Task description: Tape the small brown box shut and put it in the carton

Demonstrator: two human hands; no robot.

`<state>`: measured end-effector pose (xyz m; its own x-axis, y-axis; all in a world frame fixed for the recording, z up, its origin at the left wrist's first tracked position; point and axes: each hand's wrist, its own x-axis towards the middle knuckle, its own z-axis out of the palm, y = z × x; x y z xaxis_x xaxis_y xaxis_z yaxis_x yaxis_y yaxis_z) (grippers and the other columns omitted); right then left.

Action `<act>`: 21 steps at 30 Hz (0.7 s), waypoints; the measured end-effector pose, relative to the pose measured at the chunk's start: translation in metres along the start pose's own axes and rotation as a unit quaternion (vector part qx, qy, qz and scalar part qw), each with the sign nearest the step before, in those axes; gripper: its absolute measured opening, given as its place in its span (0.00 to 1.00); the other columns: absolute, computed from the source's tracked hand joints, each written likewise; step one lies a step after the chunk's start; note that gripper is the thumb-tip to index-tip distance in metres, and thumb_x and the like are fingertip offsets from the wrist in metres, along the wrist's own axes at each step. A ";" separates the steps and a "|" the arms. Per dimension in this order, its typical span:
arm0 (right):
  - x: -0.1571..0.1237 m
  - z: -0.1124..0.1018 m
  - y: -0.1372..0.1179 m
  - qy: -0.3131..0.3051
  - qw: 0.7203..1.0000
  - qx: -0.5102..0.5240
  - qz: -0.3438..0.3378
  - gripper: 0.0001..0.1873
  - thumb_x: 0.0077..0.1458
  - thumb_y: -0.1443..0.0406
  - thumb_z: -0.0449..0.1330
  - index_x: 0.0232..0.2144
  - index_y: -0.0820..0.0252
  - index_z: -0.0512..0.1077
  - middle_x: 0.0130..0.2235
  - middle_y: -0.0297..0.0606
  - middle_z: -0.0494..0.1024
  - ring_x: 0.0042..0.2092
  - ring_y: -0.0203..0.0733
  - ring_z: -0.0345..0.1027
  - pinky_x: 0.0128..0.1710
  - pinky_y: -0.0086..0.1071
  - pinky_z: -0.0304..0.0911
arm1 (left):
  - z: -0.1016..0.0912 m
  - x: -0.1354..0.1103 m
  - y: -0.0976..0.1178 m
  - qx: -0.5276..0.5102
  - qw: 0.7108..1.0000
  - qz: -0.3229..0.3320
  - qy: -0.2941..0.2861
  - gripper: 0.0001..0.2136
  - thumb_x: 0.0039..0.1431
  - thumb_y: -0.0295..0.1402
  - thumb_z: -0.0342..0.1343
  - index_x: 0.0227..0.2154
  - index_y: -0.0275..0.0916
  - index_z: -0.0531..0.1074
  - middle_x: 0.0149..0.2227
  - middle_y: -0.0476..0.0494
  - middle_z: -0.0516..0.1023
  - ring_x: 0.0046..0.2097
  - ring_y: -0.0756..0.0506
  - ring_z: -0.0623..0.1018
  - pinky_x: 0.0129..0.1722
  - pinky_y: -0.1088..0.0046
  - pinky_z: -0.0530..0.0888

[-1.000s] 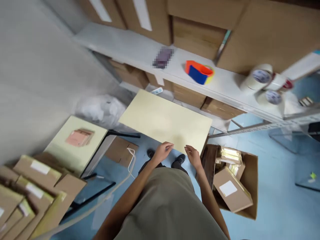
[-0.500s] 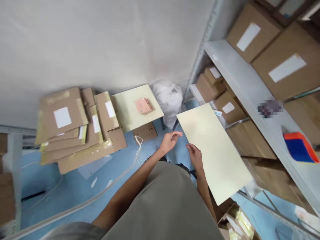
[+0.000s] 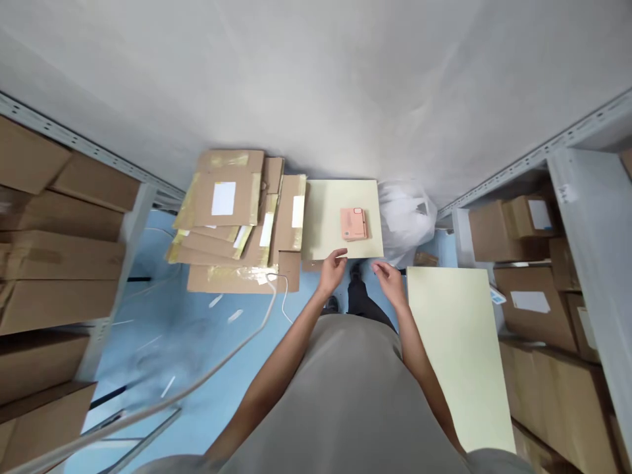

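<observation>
My left hand hovers at the front edge of a small pale-yellow board, its fingers loosely bent and apart, with nothing in it. To its right, my right hand hangs just off the same edge; its fingers are slightly curled and I see nothing held. A small stack of pink flat packs lies on the board, beyond both hands and touched by neither. A larger pale-yellow board is beside my right forearm.
Flattened cardboard boxes with tape and white labels are piled left of the small board. A white plastic bag sits to its right. Shelves of cartons stand on both sides. A pale cable crosses the lower left.
My view has swung from the right shelf to face the small board squarely. Both hands now are close to its front edge, still without anything visible in them.
</observation>
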<state>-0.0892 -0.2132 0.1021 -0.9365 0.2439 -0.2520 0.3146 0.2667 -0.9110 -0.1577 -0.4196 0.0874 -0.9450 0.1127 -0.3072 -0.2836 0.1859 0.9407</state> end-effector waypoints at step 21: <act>0.192 0.071 0.013 -0.142 0.978 -0.154 0.001 0.17 0.59 0.71 0.57 0.50 0.58 0.74 0.58 0.50 0.79 0.65 0.53 0.69 0.66 0.47 0.66 | 0.030 0.148 -0.007 0.181 0.974 -0.135 0.033 0.17 0.66 0.37 0.60 0.53 0.33 0.79 0.52 0.29 0.85 0.57 0.37 0.84 0.60 0.61 0.77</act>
<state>-0.2758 -0.2295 0.0191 -0.9273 -0.0127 -0.3742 0.3074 0.5445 -0.7804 -0.2908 -0.3745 0.0315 -0.8560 -0.0478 -0.5148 -0.4577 0.5334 0.7113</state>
